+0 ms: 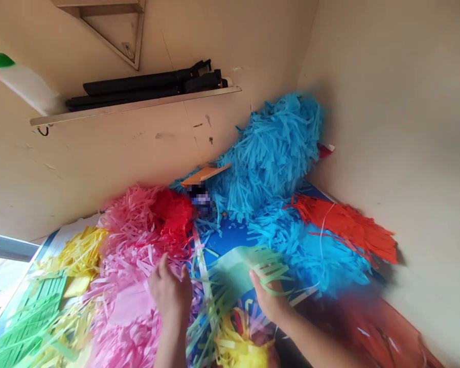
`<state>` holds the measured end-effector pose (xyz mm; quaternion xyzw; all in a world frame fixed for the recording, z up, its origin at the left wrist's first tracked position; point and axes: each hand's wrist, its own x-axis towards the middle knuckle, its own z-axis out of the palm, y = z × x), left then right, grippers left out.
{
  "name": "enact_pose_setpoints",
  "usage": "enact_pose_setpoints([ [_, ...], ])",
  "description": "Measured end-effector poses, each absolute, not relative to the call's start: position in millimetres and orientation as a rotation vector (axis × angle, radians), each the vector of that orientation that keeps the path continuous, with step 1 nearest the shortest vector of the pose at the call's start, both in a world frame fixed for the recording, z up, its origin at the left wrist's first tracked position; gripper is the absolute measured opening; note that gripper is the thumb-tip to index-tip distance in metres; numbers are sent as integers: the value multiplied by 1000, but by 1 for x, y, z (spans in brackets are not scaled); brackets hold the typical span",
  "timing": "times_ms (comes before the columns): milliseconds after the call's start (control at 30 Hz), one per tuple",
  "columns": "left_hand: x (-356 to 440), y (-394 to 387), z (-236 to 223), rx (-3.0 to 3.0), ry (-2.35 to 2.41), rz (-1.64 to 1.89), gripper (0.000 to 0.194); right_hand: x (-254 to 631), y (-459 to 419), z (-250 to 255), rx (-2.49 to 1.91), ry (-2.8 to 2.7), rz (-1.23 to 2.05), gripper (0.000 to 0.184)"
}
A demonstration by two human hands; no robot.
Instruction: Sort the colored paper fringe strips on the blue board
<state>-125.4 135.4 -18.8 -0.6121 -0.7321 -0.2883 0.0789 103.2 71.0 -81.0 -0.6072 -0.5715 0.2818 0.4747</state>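
Note:
Light green fringed tissue paper (230, 263), smeared by motion, hangs over the blue tabletop with its strips trailing down and to the left. My right hand (268, 296) grips its right side, thumb in front and the other fingers partly covered by strips. My left hand (171, 289) is raised with thumb and fingers apart, holding nothing. It is in front of a heap of pink fringed paper (132, 306). Below, between my forearms, lies a yellow fringed piece (241, 350).
A large blue fringed heap (268, 153) leans in the corner. Red fringe (352, 230) tied with string lies on more blue fringe (314, 255). Green strips (34, 317) and yellow fringe (84, 250) are at left. A wall shelf (138, 107) carries long black objects (145, 84).

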Motion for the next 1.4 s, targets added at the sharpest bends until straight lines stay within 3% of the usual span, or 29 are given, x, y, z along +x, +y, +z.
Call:
enact_pose_setpoints([
  [67,-122,124,-10,-1663,-2050,-999,57,97,75,-80,-1482,-1172,840,46],
  [133,-98,105,-12,-1951,-1746,-1061,57,88,81,-78,-1427,-790,1130,50],
  [233,-53,83,-35,-2481,-1463,-670,70,75,89,-71,-1245,-325,1422,55],
  [400,-42,96,-62,-2510,-1442,-404,64,65,92,-62,-955,-90,1544,52],
  [633,-75,106,-50,-2703,-1360,-81,60,75,110,-55,-702,-47,1741,49],
  [867,-67,101,-50,-2874,-1369,251,69,151,141,-30,-848,-334,1307,42],
  [1067,-55,100,-48,-2884,-1455,280,68,260,129,5,-1152,-410,772,41],
  [1167,-49,99,-47,-2884,-1506,248,65,233,100,5,-1262,-710,479,47],
  [1233,-45,99,-46,-2895,-1526,211,60,191,82,-12,-1309,-1588,456,48],
  [1300,-46,100,-47,-2922,-1535,173,56,151,75,-37,-1235,-2098,526,55],
  [1400,-58,99,-50,-3011,-1518,116,59,127,85,-66,-1266,-2219,622,23],
])
